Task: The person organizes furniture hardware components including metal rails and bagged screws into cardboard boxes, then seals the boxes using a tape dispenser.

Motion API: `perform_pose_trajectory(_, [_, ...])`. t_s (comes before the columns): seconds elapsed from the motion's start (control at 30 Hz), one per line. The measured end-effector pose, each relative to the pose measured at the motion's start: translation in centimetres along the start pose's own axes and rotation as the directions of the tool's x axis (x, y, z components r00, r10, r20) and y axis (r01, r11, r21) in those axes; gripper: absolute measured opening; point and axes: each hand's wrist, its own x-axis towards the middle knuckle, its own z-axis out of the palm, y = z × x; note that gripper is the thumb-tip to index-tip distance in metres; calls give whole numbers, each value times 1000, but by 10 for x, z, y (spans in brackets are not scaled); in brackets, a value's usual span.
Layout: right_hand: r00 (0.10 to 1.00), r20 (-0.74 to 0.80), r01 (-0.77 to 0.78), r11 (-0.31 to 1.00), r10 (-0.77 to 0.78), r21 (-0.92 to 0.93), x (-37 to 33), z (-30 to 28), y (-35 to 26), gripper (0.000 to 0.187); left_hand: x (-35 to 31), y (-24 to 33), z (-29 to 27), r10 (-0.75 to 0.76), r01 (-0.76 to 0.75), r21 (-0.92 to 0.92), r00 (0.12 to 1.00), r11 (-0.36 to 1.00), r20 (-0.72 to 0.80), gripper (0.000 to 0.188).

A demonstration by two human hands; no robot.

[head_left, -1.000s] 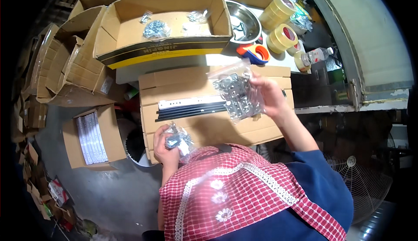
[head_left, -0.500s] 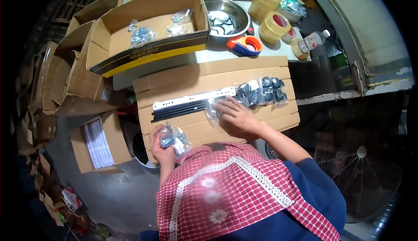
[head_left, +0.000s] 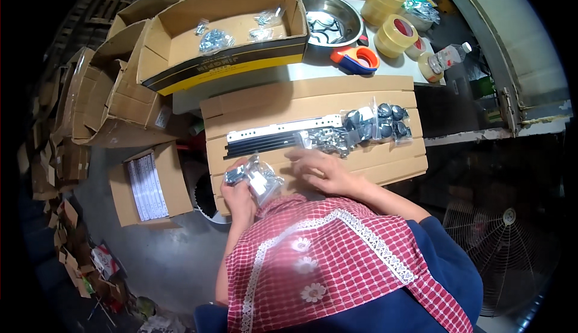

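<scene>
My left hand [head_left: 238,197] grips clear plastic bags of small hardware [head_left: 262,181] above the near edge of a flat cardboard sheet [head_left: 355,182]. With its fingers apart and slightly blurred, my right hand [head_left: 323,173] holds nothing and hovers between those bags and a clear bag of metal fittings [head_left: 328,141] on the cardboard. Beyond it lie a white perforated metal rail [head_left: 283,127] and several black bars [head_left: 259,147]. To their right rest clear bags of round black parts [head_left: 385,122].
At the back, an open carton [head_left: 223,68] holds bagged hardware, beside a steel bowl [head_left: 356,35], an orange-and-blue tape dispenser [head_left: 355,61], tape rolls [head_left: 395,36] and a bottle [head_left: 445,59]. A box of white strips [head_left: 174,182] stands at left; a fan [head_left: 506,242] at right.
My right hand has drawn back off the bag of fittings, which now lies uncovered beside the bags of round black parts. My left hand keeps its bags. The whole view has shifted slightly.
</scene>
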Motion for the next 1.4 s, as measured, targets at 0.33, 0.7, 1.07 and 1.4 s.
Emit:
perform_pose_trajectory(0.33, [974, -226, -5, 999, -6, -47, 33, -22, -4, 34, 37, 17, 57, 300, -498, 249, 777, 831, 554, 33])
perform_pose_trajectory(0.7, [994, 82, 106, 813, -72, -572, 30, 6, -10, 73, 31, 26, -11, 399, -724, 553, 689, 412, 605, 68])
perform_pose_trajectory(1.07, [995, 98, 36, 930, 0, -366, 39, -1, 11, 29, 9, -5, -42, 155, -805, 569, 592, 166, 791, 55])
perform_pose_trajectory(1.4, [741, -359, -638, 761, 567, -118, 19, -43, 27, 46, 32, 14, -9, 426, -800, 405, 585, 442, 690, 12])
